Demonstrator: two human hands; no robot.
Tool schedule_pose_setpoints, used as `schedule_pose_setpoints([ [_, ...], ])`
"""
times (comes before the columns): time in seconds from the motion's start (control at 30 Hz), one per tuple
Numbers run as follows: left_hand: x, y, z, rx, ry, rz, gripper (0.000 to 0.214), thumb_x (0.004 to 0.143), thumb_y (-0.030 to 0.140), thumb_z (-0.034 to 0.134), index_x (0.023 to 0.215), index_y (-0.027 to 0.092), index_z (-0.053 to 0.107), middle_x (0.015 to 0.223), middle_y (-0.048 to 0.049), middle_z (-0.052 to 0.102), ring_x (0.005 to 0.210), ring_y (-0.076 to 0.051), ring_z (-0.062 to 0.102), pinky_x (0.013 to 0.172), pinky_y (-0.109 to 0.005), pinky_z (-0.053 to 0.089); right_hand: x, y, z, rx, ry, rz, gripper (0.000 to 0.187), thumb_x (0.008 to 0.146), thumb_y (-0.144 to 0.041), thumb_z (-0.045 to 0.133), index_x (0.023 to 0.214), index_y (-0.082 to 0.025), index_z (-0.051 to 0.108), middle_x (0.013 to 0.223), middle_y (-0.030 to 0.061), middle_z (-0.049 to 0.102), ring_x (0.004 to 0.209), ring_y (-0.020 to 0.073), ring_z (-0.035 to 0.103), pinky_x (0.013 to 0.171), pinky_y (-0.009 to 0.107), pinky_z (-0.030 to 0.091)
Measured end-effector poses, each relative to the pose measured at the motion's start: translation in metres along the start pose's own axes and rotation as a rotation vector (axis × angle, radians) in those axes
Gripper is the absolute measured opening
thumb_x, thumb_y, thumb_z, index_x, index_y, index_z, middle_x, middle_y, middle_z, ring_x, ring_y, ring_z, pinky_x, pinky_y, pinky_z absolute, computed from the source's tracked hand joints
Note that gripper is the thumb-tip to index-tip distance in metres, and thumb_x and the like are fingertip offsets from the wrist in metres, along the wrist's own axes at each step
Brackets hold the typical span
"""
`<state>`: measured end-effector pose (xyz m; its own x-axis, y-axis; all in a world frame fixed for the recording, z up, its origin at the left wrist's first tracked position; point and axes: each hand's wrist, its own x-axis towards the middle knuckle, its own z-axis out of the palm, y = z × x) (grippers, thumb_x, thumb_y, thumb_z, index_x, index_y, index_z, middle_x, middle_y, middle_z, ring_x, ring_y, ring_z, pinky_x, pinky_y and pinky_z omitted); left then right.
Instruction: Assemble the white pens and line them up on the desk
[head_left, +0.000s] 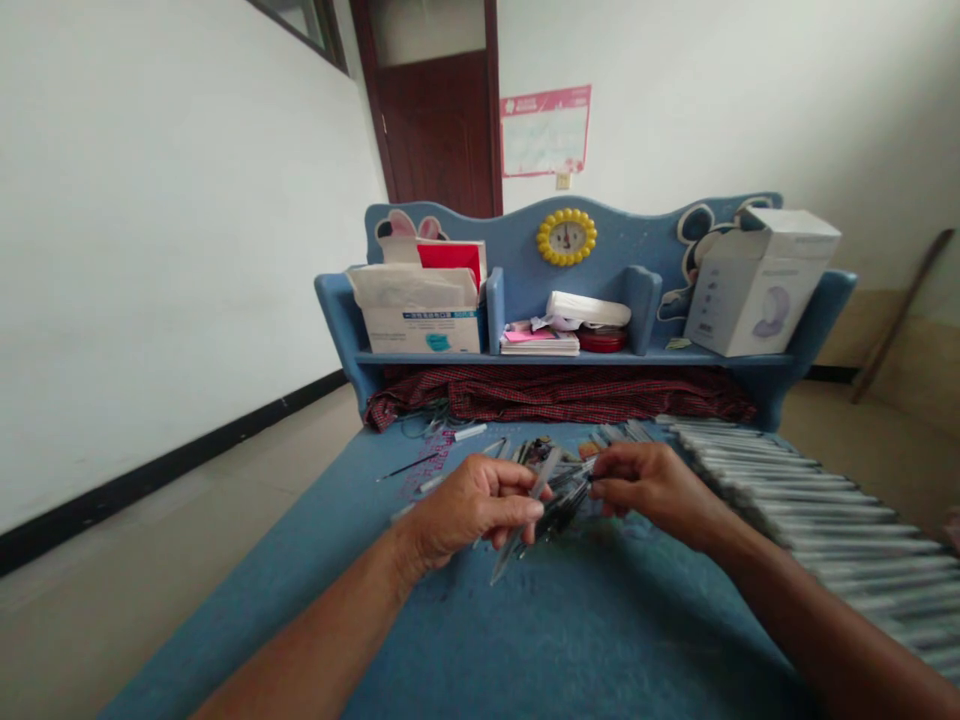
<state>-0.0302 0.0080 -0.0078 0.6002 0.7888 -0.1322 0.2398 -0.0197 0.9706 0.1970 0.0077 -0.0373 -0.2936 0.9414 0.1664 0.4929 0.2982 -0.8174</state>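
**Item 1, desk top [570,620].** Blue and felt-like, bare at 6 o'clock, with both forearms crossing it.

**Item 2, left hand [472,505].** At 9 o'clock of the work, fingers curled almost shut. Thumb and fingers grip a clear pen barrel [525,515] against a dark bundle [561,505] of similar pieces.
- Barrel: just above the desk, mid-view. The long axis runs 1 o'clock to 7 o'clock. The tapered end appears to point to 7 o'clock, towards the person.

**Item 3, right hand [649,480].** At 3 o'clock of the bundle, fingertips pinched on a thin dark piece [592,476]. The piece is too small to identify.

**Risk, as judged.**
- The left grip spans many slim, smooth pieces, so a loosened thumb could let the bundle fan out and roll.
- The right forearm lies close to the row of pens [795,510] at 3 to 4 o'clock, and a sweep of it could disorder that row.

**Item 4, loose parts [480,432].** Scattered at 11 to 12 o'clock, beyond the hands.

**Item 5, plaid cloth [562,392].** Bunched under the shelf [525,357].

**Item 6, shelf contents.**
- Cartons and booklets.
- A yellow clock [566,237] at 12 o'clock.
- A white box [754,285] at 2 o'clock.

**Item 7, door [442,130].** Dark, on the far wall.
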Motion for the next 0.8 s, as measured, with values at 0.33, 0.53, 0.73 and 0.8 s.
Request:
schedule_pose_setpoints([
  [0.33, -0.002, 0.001, 0.006, 0.036, -0.192, -0.045, 0.027, 0.069, 0.029, 0.064, 0.090, 0.011, 0.066, 0.056, 0.0002, 0.062, 0.039, -0.004, 0.041, 0.039, -0.015, 0.028, -0.008, -0.013, -0.006, 0.668, -0.056, -0.025, 0.020, 0.060, -0.022, 0.077, 0.068, -0.014, 0.060, 0.060, 0.0005, 0.066, 0.054, 0.0135, 0.063, 0.052, 0.024, 0.049],
  [0.53, -0.002, 0.000, 0.006, 0.045, -0.227, -0.042, 0.026, 0.070, 0.029, 0.065, 0.089, 0.012, 0.066, 0.054, 0.0014, 0.060, 0.039, -0.004, 0.042, 0.039, -0.015, 0.028, -0.009, -0.011, -0.007, 0.643, -0.116, -0.058, 0.015, 0.063, -0.019, 0.075, 0.071, -0.013, 0.063, 0.058, 0.0001, 0.065, 0.049, 0.0110, 0.060, 0.047, 0.021, 0.048],
  [0.73, -0.002, -0.001, 0.004, 0.090, -0.252, -0.037, 0.026, 0.072, 0.030, 0.063, 0.090, 0.012, 0.067, 0.053, 0.0021, 0.058, 0.038, -0.003, 0.038, 0.037, -0.015, 0.025, -0.010, -0.010, -0.008, 0.594, -0.158, -0.053, 0.015, 0.063, -0.017, 0.075, 0.073, -0.013, 0.065, 0.058, -0.0001, 0.065, 0.049, 0.0098, 0.060, 0.047, 0.019, 0.048],
  [0.8, -0.002, -0.001, 0.004, 0.099, -0.258, -0.044, 0.026, 0.072, 0.030, 0.063, 0.091, 0.012, 0.067, 0.053, 0.0025, 0.057, 0.038, -0.003, 0.037, 0.037, -0.015, 0.025, -0.010, -0.010, -0.008, 0.587, -0.165, -0.031, 0.016, 0.062, -0.018, 0.076, 0.073, -0.013, 0.066, 0.058, -0.0004, 0.065, 0.050, 0.0095, 0.060, 0.048, 0.019, 0.049],
])
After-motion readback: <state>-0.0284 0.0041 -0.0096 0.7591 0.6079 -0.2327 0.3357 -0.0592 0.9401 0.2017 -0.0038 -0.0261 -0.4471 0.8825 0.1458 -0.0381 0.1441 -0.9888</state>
